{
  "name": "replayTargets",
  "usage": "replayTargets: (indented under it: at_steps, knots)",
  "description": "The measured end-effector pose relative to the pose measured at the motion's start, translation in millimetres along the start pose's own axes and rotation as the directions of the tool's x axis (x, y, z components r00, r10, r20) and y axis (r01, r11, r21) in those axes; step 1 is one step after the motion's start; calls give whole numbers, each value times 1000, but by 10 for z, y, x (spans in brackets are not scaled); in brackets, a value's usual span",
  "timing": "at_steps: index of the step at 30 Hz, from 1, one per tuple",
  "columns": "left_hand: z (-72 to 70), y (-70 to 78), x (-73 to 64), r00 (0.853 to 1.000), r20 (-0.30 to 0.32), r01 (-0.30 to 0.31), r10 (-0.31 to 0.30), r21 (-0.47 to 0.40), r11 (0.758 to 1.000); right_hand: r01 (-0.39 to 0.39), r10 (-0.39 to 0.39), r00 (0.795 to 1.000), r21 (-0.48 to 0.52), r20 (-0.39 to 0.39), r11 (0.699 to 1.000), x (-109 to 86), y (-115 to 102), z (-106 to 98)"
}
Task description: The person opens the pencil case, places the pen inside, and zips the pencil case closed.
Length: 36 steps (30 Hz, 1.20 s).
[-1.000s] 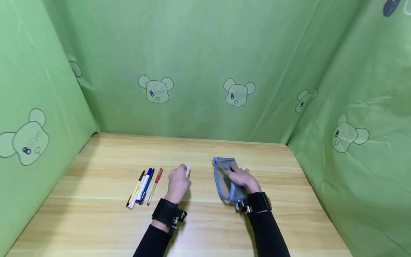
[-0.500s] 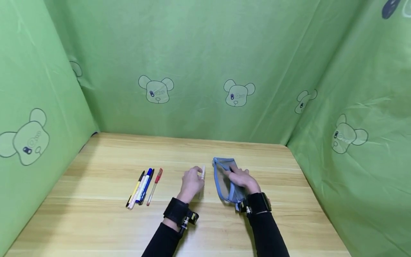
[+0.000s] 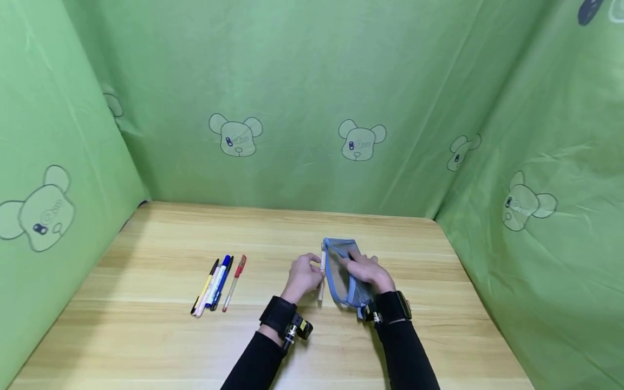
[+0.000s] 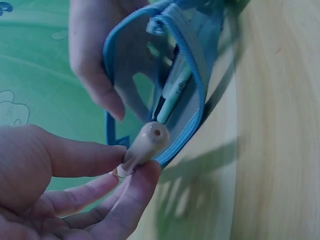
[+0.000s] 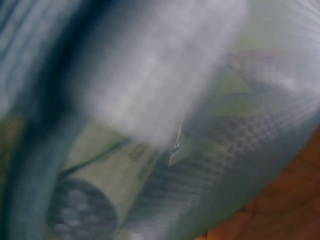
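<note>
In the head view my left hand [image 3: 303,276] is at the left side of a blue zip-up mesh pencil pouch [image 3: 352,295]. Thumb and fingertips pinch a slim whitish pen [image 4: 144,145], one end of which faces the left wrist camera. The pen's far end lies across the pouch's gaping mouth in that view. My right hand [image 3: 369,271] grips the pouch by its side, holding the blue zip edge [image 4: 199,95] apart. Inside the pouch, a pale pen [image 4: 175,95] with dark parts shows. Blurred mesh fabric [image 5: 200,170] fills much of the right wrist view.
Several pens lie side by side on the wooden table [image 3: 146,336] to the left, among them a yellow-and-black pen [image 3: 205,287] and a blue-capped marker [image 3: 219,281]. A red-capped pen [image 3: 235,281] lies just right of them. Green curtains [image 3: 292,179] enclose the table's back and sides.
My left hand has carried the whitish pen rightward across the table, up to the pouch's mouth. The right hand and the pouch have stayed in place.
</note>
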<state>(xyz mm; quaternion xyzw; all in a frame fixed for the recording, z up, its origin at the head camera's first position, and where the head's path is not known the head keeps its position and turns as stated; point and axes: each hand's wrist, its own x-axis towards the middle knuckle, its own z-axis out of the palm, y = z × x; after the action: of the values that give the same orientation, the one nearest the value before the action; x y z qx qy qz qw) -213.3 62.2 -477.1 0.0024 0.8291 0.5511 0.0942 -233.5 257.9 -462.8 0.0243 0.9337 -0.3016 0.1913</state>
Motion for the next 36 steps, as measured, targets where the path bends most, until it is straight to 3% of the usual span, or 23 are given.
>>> replayTargets:
  at_steps: [19, 31, 36]
  knots:
    - [236, 104, 114, 999, 39, 20, -15, -140, 990, 10, -10, 1000, -19, -1, 1000, -4, -16, -22]
    - [400, 74, 155, 1000, 6, 21, -20, -178, 984, 39, -39, 999, -21, -10, 999, 2, -16, -16]
    - [457, 88, 149, 1000, -10, 22, -24, -144, 989, 34, -34, 999, 1, -1, 999, -9, -23, -16]
